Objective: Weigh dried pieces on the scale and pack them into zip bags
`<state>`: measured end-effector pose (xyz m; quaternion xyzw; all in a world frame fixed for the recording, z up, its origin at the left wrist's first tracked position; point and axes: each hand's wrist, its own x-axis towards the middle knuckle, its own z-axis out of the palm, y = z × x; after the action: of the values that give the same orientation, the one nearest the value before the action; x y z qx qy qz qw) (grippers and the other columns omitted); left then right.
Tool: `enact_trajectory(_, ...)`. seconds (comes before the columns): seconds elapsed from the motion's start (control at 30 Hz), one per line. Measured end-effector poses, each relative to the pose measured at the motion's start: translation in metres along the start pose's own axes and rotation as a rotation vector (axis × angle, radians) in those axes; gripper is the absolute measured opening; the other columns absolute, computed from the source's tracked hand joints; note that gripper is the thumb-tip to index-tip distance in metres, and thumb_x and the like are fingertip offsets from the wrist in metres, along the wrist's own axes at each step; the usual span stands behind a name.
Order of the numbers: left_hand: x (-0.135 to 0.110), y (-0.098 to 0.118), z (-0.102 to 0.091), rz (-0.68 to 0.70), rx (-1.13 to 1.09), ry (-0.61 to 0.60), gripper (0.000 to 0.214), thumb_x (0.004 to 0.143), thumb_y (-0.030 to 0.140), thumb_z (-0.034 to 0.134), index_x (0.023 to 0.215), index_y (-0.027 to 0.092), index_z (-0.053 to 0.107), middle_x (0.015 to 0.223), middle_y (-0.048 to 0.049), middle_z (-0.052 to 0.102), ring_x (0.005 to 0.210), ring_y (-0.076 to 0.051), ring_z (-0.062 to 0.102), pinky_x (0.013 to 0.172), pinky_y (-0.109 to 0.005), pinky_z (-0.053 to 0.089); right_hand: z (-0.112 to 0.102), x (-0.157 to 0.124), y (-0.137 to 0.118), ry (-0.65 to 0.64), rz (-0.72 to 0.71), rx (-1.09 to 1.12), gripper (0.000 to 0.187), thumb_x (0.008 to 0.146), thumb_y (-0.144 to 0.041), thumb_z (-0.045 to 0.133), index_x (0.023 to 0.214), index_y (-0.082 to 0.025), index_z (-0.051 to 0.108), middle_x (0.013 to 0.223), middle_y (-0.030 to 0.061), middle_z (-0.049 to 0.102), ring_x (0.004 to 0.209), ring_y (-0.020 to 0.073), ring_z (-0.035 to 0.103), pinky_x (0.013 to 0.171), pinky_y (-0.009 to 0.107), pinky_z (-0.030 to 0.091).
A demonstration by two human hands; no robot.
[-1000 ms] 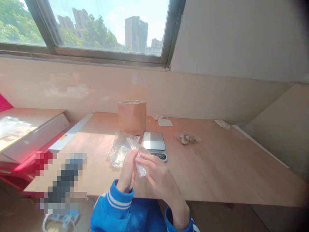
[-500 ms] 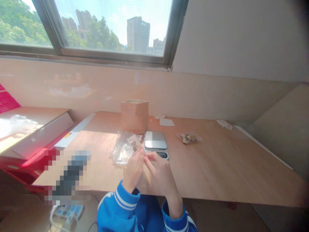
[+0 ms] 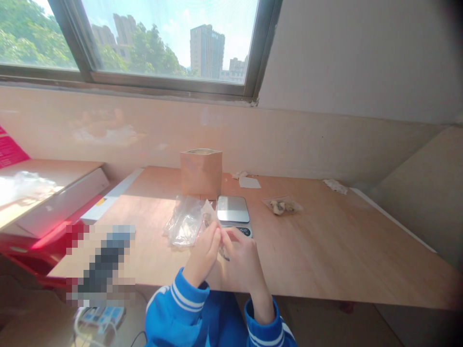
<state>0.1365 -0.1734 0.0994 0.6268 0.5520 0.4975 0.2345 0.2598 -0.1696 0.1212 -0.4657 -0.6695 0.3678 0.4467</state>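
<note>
My left hand (image 3: 203, 251) and my right hand (image 3: 241, 254) meet in front of the scale, fingers closed in a pinch on a small clear zip bag (image 3: 209, 210). Its upper end sticks out past my left fingertips, with brownish contents showing faintly. More of something dark and clear peeks out between the hands below the fingers, largely hidden. Just beyond my right fingers sits a digital kitchen scale (image 3: 233, 209) with a bare metal plate. Flat clear plastic bags (image 3: 181, 225) lie left of it, next to my left hand.
A brown kraft paper pouch (image 3: 201, 173) stands open-topped behind the scale. To the right lies a clear bag of pale lumpy pieces (image 3: 282, 206). A white paper piece (image 3: 249, 182) and crumpled scraps (image 3: 335, 186) rest near the wall. A blurred-out object (image 3: 106, 260) is at the table's left.
The zip bag has turned more upright and shifted slightly right in my fingers. Part of it now shows below, between my hands. Everything on the table stays put.
</note>
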Motion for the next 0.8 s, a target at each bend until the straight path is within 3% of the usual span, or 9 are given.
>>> enact_trajectory(0.17,0.002,0.017,-0.006,-0.002,-0.171,-0.124,0.033,0.093,0.043,0.04,0.072,0.021,0.054,0.073,-0.0046,0.059,0.071,-0.018,0.056,0.07,-0.032,0.046,0.005,-0.001,-0.001,0.112,0.101,0.206,0.024,0.088,-0.044,0.06,0.087,-0.02,0.062,0.076,0.0029,0.072,0.068,0.0173,0.068,0.063,0.025,0.052)
enact_trajectory(0.3,0.002,0.021,-0.008,0.013,-0.219,-0.165,0.04,0.095,0.046,0.035,0.065,0.021,0.046,0.067,-0.0022,0.051,0.067,-0.017,0.051,0.067,-0.03,0.041,0.007,-0.001,-0.002,0.128,0.109,0.332,0.03,0.089,-0.045,0.057,0.074,-0.019,0.061,0.065,0.0008,0.065,0.061,0.0152,0.063,0.058,0.024,0.05)
enact_trajectory(0.43,0.001,0.019,-0.008,-0.007,-0.22,-0.109,0.039,0.095,0.047,0.037,0.067,0.021,0.047,0.067,-0.0014,0.051,0.067,-0.016,0.051,0.068,-0.029,0.041,0.005,0.001,-0.003,0.112,0.11,0.379,0.031,0.087,-0.045,0.059,0.074,-0.017,0.066,0.067,0.0023,0.067,0.064,0.0161,0.064,0.06,0.025,0.052)
enact_trajectory(0.6,0.001,0.014,-0.005,-0.064,-0.21,-0.05,0.037,0.092,0.049,0.043,0.07,0.02,0.051,0.067,-0.001,0.054,0.066,-0.016,0.053,0.064,-0.028,0.041,0.004,0.0,-0.009,0.082,0.059,0.305,0.022,0.083,-0.038,0.066,0.079,-0.017,0.071,0.082,0.0056,0.074,0.078,0.0196,0.07,0.072,0.028,0.056)
enact_trajectory(0.73,0.003,0.01,-0.006,-0.058,-0.2,-0.085,0.04,0.093,0.049,0.039,0.069,0.02,0.053,0.066,-0.0013,0.056,0.064,-0.016,0.053,0.062,-0.027,0.041,0.008,-0.001,-0.009,0.103,-0.03,0.157,0.02,0.087,-0.035,0.062,0.078,-0.019,0.07,0.08,0.005,0.073,0.075,0.0184,0.069,0.071,0.028,0.056)
enact_trajectory(0.8,0.004,0.008,-0.01,-0.045,-0.163,-0.064,0.041,0.092,0.048,0.04,0.065,0.021,0.051,0.06,-0.0001,0.052,0.059,-0.014,0.05,0.059,-0.026,0.038,0.008,0.0,-0.004,0.179,-0.04,0.106,0.022,0.088,-0.036,0.059,0.08,-0.019,0.069,0.08,0.005,0.073,0.073,0.0179,0.069,0.071,0.029,0.056)
